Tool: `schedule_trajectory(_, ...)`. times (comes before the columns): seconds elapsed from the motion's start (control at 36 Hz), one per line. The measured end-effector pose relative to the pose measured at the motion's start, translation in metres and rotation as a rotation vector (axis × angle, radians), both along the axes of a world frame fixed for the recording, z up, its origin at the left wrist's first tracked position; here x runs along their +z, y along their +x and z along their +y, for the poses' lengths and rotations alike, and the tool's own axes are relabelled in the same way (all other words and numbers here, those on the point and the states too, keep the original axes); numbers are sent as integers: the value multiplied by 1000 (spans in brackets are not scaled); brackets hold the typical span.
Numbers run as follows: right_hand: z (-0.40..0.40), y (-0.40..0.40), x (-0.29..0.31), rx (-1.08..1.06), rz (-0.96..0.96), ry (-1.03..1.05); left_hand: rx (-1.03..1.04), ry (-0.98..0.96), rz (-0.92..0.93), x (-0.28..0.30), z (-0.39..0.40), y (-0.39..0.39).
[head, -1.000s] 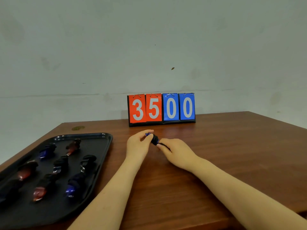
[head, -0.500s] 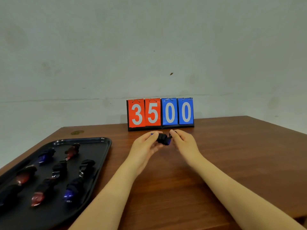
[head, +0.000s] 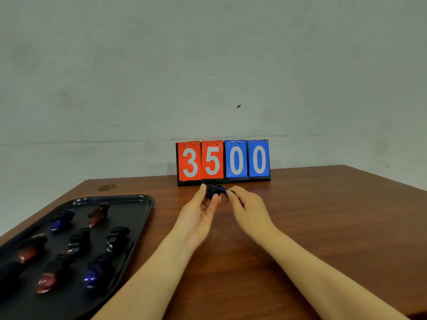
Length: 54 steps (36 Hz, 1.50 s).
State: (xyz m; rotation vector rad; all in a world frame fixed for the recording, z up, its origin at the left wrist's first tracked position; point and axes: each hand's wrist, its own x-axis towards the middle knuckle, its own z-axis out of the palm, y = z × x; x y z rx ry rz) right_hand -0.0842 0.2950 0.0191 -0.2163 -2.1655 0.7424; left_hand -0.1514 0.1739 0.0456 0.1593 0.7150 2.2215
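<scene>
A small black and blue item (head: 215,191) with a strap is held between both hands above the brown table (head: 323,227), just in front of the flip scoreboard (head: 223,161) reading 3500. My left hand (head: 199,212) lies palm up and pinches the item's left side with thumb and fingers. My right hand (head: 248,209) pinches its right end, where a black strap shows at the fingertips. Much of the item is hidden by the fingers.
A black tray (head: 129,204) lies at the left of the table with several similar black-strapped items in red (head: 46,281) and blue (head: 91,277). A gold sticker (head: 107,187) sits on the far left corner. A pale wall rises behind.
Both hands have moved farther from me toward the scoreboard with the item. The left palm has turned upward and the item now sits more exposed between the fingertips.
</scene>
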Motion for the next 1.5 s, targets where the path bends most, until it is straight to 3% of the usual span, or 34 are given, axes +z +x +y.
schedule_trajectory(0.11,-2,1,0,-49,25,298,26,44,-111,-1,0,-4)
schedule_trajectory(0.25,-3,3,4,-108,-78,646,99,-71,-103,-3,0,-7)
schedule_trajectory(0.36,-2,2,3,-130,-100,775,199,-235,81,-4,3,-10)
schedule_trajectory(0.44,-1,2,0,-160,-59,786,288,-425,365,-8,8,-14)
schedule_trajectory(0.53,-1,1,-2,-189,32,769,340,-549,538,-14,10,-17)
schedule_trajectory(0.67,-2,3,-5,-152,62,633,375,-661,644,-17,11,-20)
schedule_trajectory(0.92,-1,2,-7,-84,36,483,321,-710,625,-18,11,-28)
schedule_trajectory(1.14,1,3,-6,-11,107,281,155,-589,521,-12,4,-28)
schedule_trajectory(1.33,2,3,-5,21,90,212,160,-634,611,-15,6,-30)
schedule_trajectory(1.5,-3,4,2,91,17,-74,260,-703,818,-19,6,-28)
